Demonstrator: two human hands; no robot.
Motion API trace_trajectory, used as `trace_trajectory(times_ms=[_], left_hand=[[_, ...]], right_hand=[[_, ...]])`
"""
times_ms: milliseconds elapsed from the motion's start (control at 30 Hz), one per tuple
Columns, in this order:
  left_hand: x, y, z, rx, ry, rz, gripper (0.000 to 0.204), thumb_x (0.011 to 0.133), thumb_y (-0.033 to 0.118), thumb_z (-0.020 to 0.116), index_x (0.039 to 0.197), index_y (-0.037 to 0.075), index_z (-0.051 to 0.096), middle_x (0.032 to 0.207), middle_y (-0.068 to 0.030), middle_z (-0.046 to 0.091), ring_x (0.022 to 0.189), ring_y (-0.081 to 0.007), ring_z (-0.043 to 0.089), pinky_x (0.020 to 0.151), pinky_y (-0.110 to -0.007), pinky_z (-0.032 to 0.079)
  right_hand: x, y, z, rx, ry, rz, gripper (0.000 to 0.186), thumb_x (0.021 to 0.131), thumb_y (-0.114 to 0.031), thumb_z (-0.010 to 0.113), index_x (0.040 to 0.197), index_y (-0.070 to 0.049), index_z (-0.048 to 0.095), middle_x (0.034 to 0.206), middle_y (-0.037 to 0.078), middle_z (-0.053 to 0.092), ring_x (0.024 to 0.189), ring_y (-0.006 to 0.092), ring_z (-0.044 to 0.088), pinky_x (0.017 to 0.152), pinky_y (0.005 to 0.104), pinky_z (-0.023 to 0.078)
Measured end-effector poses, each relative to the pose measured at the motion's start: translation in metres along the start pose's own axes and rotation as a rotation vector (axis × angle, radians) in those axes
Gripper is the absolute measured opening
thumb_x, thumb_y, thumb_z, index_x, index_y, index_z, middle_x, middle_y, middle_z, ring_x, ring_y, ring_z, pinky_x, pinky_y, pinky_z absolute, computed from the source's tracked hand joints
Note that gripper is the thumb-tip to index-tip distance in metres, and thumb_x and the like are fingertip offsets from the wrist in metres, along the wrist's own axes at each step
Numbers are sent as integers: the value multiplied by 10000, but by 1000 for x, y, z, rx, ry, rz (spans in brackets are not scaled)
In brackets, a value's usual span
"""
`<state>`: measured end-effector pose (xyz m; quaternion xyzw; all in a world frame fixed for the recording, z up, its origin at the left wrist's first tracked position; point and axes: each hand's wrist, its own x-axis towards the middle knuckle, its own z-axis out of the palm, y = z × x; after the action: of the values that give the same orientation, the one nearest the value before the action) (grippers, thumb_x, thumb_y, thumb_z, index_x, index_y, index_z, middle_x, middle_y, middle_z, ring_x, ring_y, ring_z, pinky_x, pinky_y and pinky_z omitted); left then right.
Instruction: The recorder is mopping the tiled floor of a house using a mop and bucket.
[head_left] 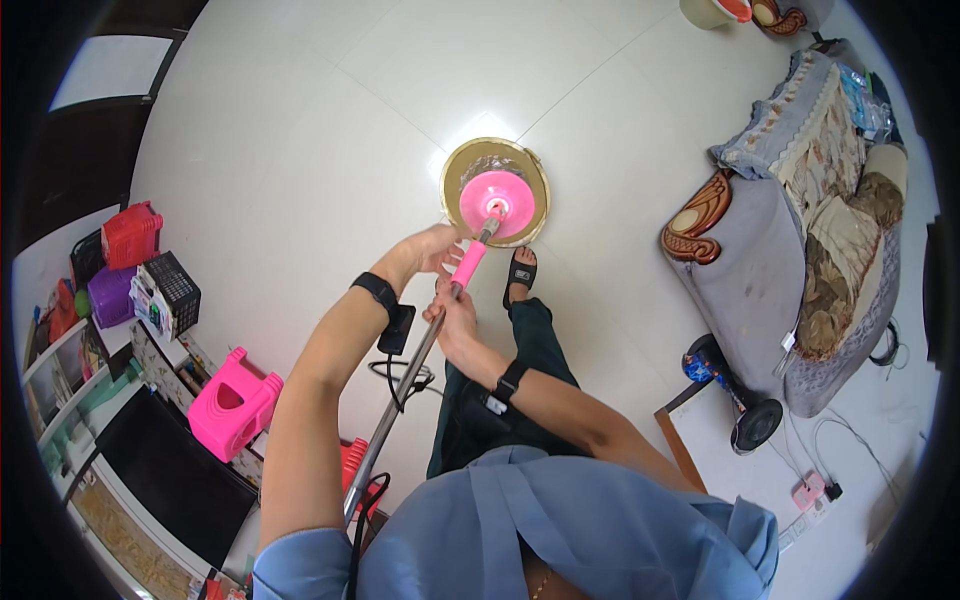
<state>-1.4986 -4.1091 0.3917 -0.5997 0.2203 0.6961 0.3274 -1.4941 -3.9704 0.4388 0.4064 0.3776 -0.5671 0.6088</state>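
A mop [400,385] with a metal pole, a pink sleeve and a round pink disc head slants away from me. Its head sits inside a round tan bucket [546,190] on the floor, with dark, wet-looking strands showing past the disc's far edge. My right hand [456,312] is wrapped round the pole just below the pink sleeve. Beside that sleeve, close to the bucket's near rim, my left hand [434,248] has its fingers apart and holds nothing.
My sandaled foot [521,276] stands just by the bucket. At left are a pink plastic stool [235,405], a black crate [170,292] and a red basket [131,236]. A cloth-covered grey sofa [735,235] stands at right, with a hoverboard [730,385] nearby. Another bucket [704,12] is at the far right.
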Motion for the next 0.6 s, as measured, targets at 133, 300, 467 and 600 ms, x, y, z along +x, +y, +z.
trace_trajectory(times_ms=[133, 300, 467, 600], left_hand=[[29, -7, 24, -198, 1, -29, 411, 838, 383, 527, 1010, 21, 435, 753, -64, 497, 577, -179, 570, 436, -298, 488], [40, -41, 18, -247, 87, 183, 212, 877, 281, 481, 977, 96, 454, 660, -28, 466, 386, -89, 398, 303, -229, 361], [16, -73, 23, -324, 7, 249, 214, 894, 259, 459, 1051, 114, 473, 630, 13, 442, 400, -60, 393, 322, -203, 334], [-14, -78, 36, -284, -51, 361, 308, 901, 254, 456, 1187, 141, 440, 641, 22, 456, 416, -48, 403, 357, -186, 349]], right_hand=[[-16, 4, 1, -93, 50, 14, 75, 884, -125, 478, 865, -97, 412, 709, 8, 443, 614, 115, 466, 576, 283, 417], [-16, -6, -36, -382, -289, 240, 145, 884, -129, 483, 1021, -91, 453, 967, 10, 493, 906, 114, 495, 758, 289, 440], [67, -93, -150, -156, -186, 464, 244, 832, -288, 515, 971, -91, 556, 977, 37, 543, 969, 191, 500, 839, 471, 414], [121, -157, -108, -261, 10, 350, 801, 741, -705, 384, 1228, -70, 350, 1193, 179, 438, 1127, 344, 410, 914, 608, 269]])
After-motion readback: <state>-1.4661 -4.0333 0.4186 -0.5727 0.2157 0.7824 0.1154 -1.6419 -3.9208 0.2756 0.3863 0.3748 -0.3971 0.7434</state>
